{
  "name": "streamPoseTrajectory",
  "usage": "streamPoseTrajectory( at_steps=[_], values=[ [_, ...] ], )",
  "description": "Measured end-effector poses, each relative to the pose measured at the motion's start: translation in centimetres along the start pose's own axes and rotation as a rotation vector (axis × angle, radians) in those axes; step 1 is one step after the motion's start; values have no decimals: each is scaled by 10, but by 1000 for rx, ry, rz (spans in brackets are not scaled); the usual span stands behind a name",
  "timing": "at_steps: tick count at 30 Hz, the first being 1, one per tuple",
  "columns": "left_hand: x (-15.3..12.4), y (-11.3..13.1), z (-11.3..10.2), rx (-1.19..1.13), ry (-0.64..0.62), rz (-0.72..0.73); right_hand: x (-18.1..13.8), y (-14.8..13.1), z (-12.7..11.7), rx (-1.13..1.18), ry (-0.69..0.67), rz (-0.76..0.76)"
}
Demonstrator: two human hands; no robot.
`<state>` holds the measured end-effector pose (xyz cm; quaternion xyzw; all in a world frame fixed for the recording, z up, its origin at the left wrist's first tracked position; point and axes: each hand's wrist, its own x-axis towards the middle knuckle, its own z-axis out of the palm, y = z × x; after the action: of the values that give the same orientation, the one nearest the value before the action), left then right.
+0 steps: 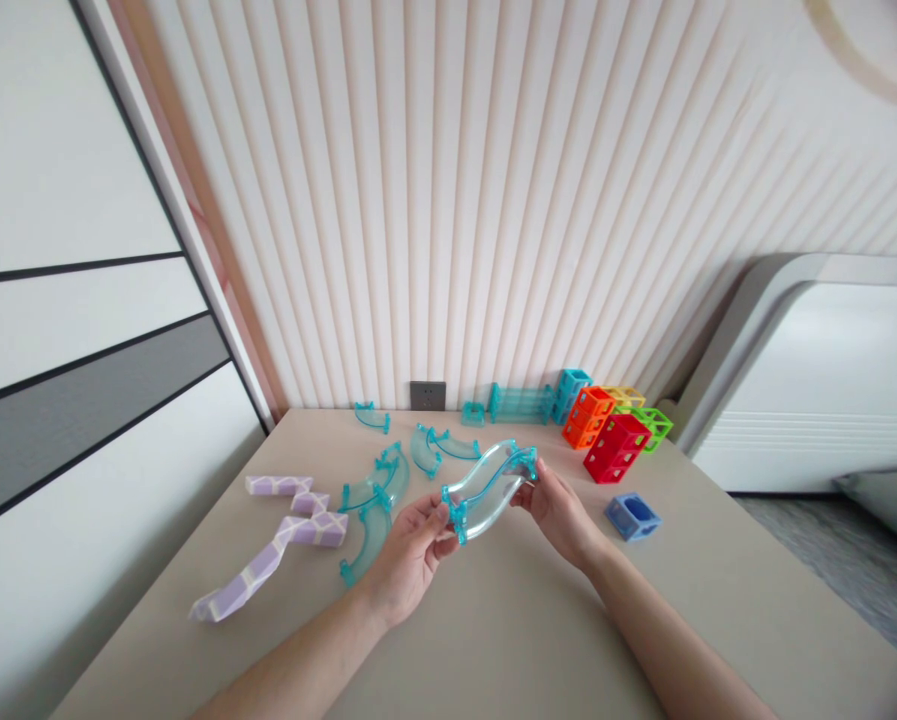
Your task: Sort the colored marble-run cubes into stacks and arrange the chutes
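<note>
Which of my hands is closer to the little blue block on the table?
Right. The right hand holds the curved track piece just beside the blue block; the left hand holds its far end.

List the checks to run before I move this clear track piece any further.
1. Left hand grips the near end of the track: ok.
2. Right hand grips the far end: ok.
3. Track is lifted off the table: ok, it is held above it.
4. Teal end connectors are undamaged: cannot tell, too small.
5. Blue block is apart from the right hand: ok, there is a gap between them.
6. Loose curves are apart from the left hand: cannot tell, one lies close beside the fingers.
</note>
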<state>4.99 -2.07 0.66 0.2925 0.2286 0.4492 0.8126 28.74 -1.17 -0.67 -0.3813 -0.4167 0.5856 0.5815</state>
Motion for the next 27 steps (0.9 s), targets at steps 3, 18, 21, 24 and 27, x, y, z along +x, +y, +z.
streamPoseTrajectory(
  at_steps=[3,18,21,24,27],
  values=[
    [2,-2,-3,-30,60,20,-1,0,1,0,36,-17],
    [9,-2,-8,286,217,275,-4,-5,9,-312,37,-175],
    [10,-2,-10,307,235,291,-4,-7,11,-351,30,-202],
    [10,0,-9,300,261,293,-4,-7,11,-354,20,-211],
    [9,2,-7,310,246,300,-4,-6,10,-342,26,-218]
  ],
)
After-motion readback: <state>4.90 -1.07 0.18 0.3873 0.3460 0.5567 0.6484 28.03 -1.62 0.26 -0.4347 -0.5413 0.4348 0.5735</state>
